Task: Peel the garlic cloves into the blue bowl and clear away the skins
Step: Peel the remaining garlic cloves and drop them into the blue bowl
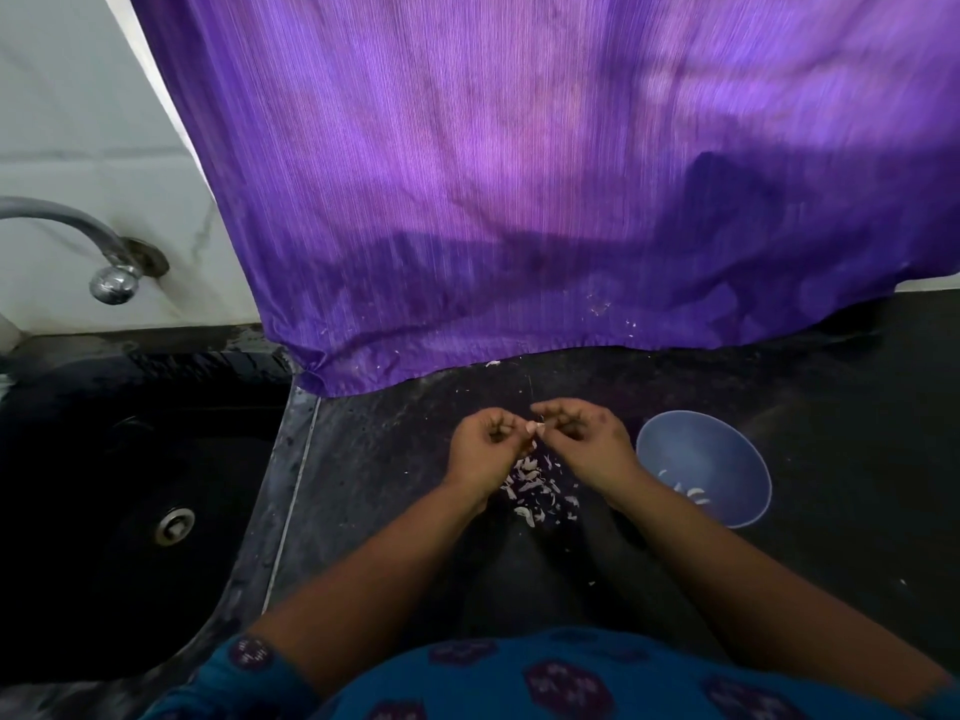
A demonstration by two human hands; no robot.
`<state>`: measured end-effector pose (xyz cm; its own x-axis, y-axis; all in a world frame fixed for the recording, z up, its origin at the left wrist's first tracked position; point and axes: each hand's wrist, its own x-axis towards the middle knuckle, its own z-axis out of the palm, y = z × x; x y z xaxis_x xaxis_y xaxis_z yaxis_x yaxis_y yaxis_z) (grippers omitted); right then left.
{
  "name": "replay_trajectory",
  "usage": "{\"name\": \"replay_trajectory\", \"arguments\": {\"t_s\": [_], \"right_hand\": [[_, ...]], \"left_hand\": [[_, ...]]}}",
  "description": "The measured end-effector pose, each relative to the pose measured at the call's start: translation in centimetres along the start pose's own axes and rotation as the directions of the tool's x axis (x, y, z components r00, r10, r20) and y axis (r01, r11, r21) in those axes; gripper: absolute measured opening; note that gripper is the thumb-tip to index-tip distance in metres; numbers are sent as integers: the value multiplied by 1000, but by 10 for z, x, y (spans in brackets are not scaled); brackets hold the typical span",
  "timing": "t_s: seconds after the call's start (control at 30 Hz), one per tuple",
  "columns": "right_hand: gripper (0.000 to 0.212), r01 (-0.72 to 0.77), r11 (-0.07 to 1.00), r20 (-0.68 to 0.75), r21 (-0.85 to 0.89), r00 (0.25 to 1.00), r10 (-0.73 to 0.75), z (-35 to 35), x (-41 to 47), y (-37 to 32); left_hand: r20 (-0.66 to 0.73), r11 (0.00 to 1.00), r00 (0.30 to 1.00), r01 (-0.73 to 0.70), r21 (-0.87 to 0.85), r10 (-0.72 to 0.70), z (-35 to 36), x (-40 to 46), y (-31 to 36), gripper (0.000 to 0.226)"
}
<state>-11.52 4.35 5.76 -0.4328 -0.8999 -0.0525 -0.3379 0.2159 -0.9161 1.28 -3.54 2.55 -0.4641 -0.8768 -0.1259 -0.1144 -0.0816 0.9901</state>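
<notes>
My left hand (485, 443) and my right hand (582, 438) meet above the dark counter, fingers curled. Between their fingertips they pinch a small pale garlic clove (535, 427). Below the hands lies a heap of white garlic skins (535, 485) on the counter. The blue bowl (701, 467) stands just right of my right hand, with a few peeled cloves (688, 493) at its bottom.
A purple curtain (519, 200) hangs over the counter's back edge, with bits of skin on its hem. A black sink (130, 511) with a drain sits to the left, under a metal tap (111, 280). Dark counter (857, 459) stretches right of the bowl.
</notes>
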Motion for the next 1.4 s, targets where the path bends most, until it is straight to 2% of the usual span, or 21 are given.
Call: {"name": "replay_trajectory", "arguments": {"t_s": [0.13,0.3,0.53,0.63,0.73,0.8,0.93,1.03,1.13,1.27,1.4], "right_hand": [[17,7,1000,59,-11,998,-7,-3,1,1],[14,-143,937,126,320,986,108,-4,-1,-2],[15,-286,776,251,563,953,169,-3,-4,-5],[16,-317,729,263,607,945,192,-2,-4,-5],[12,-308,761,231,571,950,211,1,-4,-5],[11,-250,839,177,483,966,186,1,-5,-4],[16,-146,938,135,315,985,108,1,-9,-7],[9,-178,943,97,280,983,157,-1,-12,-5],[6,-202,942,63,269,979,192,-3,-18,-1],[7,-157,987,-59,40,985,159,-8,-29,8],[10,-162,986,-229,-29,962,151,-31,-36,25]], "left_hand": [[67,999,998,15,35,-18,-4,3,0,10],[163,994,986,51,-100,-34,-7,1,9,12],[248,947,963,174,-270,-106,-9,-4,12,19],[262,934,955,214,-287,-138,-8,-6,13,20],[246,933,957,224,-281,-155,-4,-8,15,22],[205,953,967,196,-233,-149,-1,-8,14,24],[120,998,991,56,15,-58,2,-9,9,25],[109,977,993,-75,200,54,5,-15,6,26],[89,943,990,-135,304,114,11,-22,3,28],[4,912,991,-126,389,135,16,-24,-6,30],[-46,933,998,-28,359,48,14,-20,-5,38]]}}
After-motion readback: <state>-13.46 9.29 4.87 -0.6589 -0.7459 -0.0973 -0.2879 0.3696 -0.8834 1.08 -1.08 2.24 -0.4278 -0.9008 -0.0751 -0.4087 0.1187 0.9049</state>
